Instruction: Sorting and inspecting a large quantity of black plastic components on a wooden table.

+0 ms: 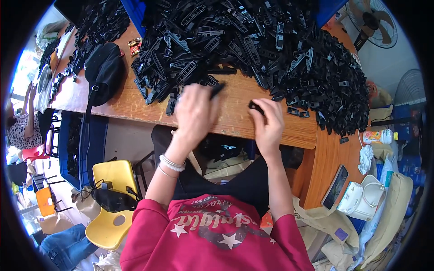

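Note:
My left hand (pixel 194 110), smeared by motion, is over the wooden table (pixel 235 97) near its front edge. A long black plastic piece (pixel 218 91) sticks out from its fingers, pointing away to the right. To its right, my right hand (pixel 269 121) pinches a small black plastic piece (pixel 256 107) between thumb and fingers. Beyond my left hand lies a heap of long slotted black plastic pieces (pixel 194 49). A heap of smaller black plastic pieces (pixel 343 99) spreads at the right, and a few small ones lie near my right hand.
A black cap (pixel 104 74) lies on the table at the left. On the right side surface are a phone (pixel 335 186), a white bag (pixel 371 198) and a bottle (pixel 379 136). Yellow chairs (pixel 113 176) stand at lower left; a fan (pixel 373 22) is at far right. Another person sits far left.

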{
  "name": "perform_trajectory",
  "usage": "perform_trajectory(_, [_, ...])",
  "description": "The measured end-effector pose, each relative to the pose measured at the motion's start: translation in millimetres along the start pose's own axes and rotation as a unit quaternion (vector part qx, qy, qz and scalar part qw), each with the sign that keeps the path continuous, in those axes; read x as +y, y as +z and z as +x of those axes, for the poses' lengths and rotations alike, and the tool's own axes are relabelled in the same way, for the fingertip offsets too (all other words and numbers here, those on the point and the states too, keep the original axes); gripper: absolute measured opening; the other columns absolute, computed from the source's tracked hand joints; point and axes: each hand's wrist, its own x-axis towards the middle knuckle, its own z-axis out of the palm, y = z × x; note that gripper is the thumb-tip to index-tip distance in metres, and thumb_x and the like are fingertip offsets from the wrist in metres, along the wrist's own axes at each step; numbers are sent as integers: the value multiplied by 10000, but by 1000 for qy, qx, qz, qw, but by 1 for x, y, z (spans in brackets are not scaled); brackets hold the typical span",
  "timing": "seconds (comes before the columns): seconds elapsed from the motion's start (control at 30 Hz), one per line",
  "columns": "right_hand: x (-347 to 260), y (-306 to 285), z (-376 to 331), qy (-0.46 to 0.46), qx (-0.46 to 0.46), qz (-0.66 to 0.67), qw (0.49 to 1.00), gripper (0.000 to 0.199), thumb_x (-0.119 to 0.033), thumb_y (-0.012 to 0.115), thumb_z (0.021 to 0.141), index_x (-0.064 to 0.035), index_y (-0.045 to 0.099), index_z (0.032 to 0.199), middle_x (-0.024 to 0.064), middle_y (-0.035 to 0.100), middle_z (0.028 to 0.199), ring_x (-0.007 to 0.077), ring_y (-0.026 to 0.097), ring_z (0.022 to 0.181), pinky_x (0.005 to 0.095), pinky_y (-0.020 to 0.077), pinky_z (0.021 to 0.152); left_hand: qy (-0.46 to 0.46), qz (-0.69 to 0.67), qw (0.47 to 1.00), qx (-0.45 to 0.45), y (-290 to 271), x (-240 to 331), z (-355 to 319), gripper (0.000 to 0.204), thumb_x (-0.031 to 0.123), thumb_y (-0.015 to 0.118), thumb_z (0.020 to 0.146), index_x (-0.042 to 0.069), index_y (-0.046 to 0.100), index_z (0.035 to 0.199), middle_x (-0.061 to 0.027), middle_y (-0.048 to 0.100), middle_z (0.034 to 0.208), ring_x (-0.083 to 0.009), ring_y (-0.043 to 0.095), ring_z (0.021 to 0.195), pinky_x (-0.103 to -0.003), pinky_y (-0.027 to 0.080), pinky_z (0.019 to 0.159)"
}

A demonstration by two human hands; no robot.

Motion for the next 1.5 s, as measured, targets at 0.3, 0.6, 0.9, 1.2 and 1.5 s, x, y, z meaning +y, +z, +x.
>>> perform_trajectory(0.3, [7,-43,-32,329,9,313,891,297,-214,431,1067,6,619,1134,7,544,695,53,410,473,191,326,419,146,-111,973,-139,21,25,-42,245,64,754,734,31,608,928,-108,560,957,-265,572,812,-362,493,634])
perform_trajectory(0.6, [6,-39,-22,196,-135,139,961,269,41,720,811,25,700,1079,68,593,848,136,546,750,264,438,630,-8,-214,959,-184,13,21,-18,211,41,726,757,3,680,960,-95,590,955,-304,529,871,-385,467,775])
perform_trajectory(0.9, [6,-32,-20,107,-148,96,979,254,21,758,739,17,717,989,79,587,908,240,552,880,339,456,734,-7,-265,941,-209,13,25,-16,187,25,725,756,-3,692,938,-93,615,933,-298,535,867,-380,468,781])
perform_trajectory(1.2, [-10,-46,-46,126,-222,159,954,240,42,713,793,23,705,1032,97,605,947,221,607,851,293,487,736,28,-216,955,-203,-4,0,14,282,168,777,777,11,690,994,-141,606,974,-307,614,870,-385,544,684])
perform_trajectory(1.5, [25,-20,1,45,-74,-94,992,330,75,639,825,14,639,1149,130,556,1128,315,614,958,408,510,793,167,78,967,-178,8,-20,38,266,29,578,810,-36,568,1068,-140,526,1013,-283,578,915,-348,521,757])
